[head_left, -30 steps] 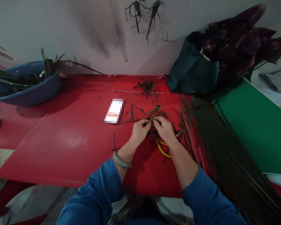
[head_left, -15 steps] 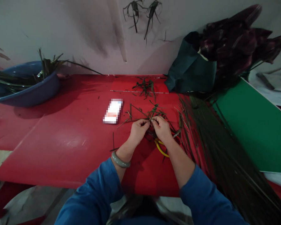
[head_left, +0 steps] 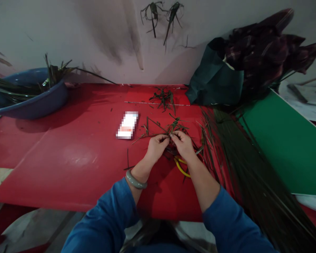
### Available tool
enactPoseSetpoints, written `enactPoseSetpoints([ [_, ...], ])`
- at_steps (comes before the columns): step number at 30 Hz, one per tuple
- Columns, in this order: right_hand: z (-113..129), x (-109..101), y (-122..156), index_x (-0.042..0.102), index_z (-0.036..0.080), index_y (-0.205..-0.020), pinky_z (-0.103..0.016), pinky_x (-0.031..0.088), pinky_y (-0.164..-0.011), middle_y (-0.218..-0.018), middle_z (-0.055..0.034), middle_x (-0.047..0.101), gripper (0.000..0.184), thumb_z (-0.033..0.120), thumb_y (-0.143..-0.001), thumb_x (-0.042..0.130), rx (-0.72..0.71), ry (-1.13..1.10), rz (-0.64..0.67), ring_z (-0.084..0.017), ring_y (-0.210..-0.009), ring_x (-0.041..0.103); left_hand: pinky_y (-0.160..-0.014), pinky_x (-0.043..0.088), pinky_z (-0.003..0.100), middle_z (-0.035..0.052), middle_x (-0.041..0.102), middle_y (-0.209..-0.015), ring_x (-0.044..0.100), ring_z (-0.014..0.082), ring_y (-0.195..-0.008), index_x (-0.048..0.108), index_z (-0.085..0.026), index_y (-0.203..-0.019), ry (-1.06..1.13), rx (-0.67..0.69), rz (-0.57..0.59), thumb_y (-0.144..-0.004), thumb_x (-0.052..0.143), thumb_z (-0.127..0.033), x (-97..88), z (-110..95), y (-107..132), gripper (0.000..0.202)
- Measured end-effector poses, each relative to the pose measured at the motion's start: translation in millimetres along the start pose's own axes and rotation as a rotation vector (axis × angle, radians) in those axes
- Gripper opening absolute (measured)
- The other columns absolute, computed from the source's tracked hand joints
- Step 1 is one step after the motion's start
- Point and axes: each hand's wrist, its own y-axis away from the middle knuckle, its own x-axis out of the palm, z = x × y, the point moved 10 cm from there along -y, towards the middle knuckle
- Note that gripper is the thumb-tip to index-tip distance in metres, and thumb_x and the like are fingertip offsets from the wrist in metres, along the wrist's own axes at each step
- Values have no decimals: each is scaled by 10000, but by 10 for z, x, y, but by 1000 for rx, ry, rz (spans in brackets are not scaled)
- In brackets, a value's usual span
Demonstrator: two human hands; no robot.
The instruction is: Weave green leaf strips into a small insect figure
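Observation:
My left hand (head_left: 156, 147) and my right hand (head_left: 183, 144) meet over the red table (head_left: 76, 154), fingertips pinched together on a small woven piece of green leaf strips (head_left: 174, 127). Both hands are closed on it. Loose strips stick out from the piece toward the back and left. Under my right wrist lie yellow-handled scissors (head_left: 181, 166), partly hidden. A grey bangle sits on my left wrist.
A long bundle of green leaf strips (head_left: 242, 168) lies along the right. A small white box (head_left: 127, 125) rests left of my hands. A blue basin (head_left: 28, 102) with leaves stands at the back left, a dark bag (head_left: 216, 77) at the back right, and a green board (head_left: 287, 144) beside it.
My hands have stayed together on the woven piece, shifting only slightly. The view has moved a little.

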Motion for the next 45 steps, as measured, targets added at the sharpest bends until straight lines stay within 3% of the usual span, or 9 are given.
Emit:
enactPoseSetpoints([
  [12,-83,28,54,552,185,-703,-209,270,-429,-473,77,443,153,319,-660,613,197,-347,-22,-64,-427,357,-533,344,205,-18,547,-575,456,80,-544,592,-138,-633,-291,53,55,-686,487,-228,65,-130,54,149],
  [20,-81,15,72,539,179,-782,-207,214,-399,-426,103,408,201,277,-620,607,265,-462,-73,-52,-382,307,-531,351,203,-20,555,-577,457,80,-535,602,-136,-641,-263,40,86,-673,484,-217,124,-104,76,147],
  [24,-40,-23,44,549,179,-758,-212,223,-407,-424,102,383,166,286,-636,585,198,-421,-81,-54,-385,301,-536,359,204,-19,563,-564,466,84,-529,619,-142,-640,-234,52,91,-686,493,-218,122,-108,73,154],
  [29,-41,-29,32,573,173,-800,-218,241,-411,-459,88,392,201,303,-648,565,183,-373,-58,-65,-402,316,-619,412,215,11,625,-685,533,106,-634,646,-149,-762,-96,77,-37,-716,529,-267,-26,-152,48,172],
  [35,13,77,40,625,176,-829,-223,325,-470,-576,33,524,221,289,-664,531,109,-182,48,-86,-477,403,-763,441,253,42,652,-862,577,129,-796,638,-160,-893,71,88,-44,-721,567,-304,-46,-92,6,236],
  [40,67,199,73,659,188,-826,-243,384,-541,-597,20,570,240,254,-678,483,52,-39,176,-131,-577,498,-758,444,253,10,651,-779,576,120,-759,651,-160,-794,210,42,-52,-684,603,-290,-50,-15,-6,177],
  [45,89,229,92,662,195,-854,-242,391,-545,-638,12,597,252,277,-698,481,33,-19,186,-138,-595,511,-715,447,247,-2,648,-706,567,112,-700,650,-149,-713,335,-24,-118,-614,650,-272,-87,-7,15,158],
])
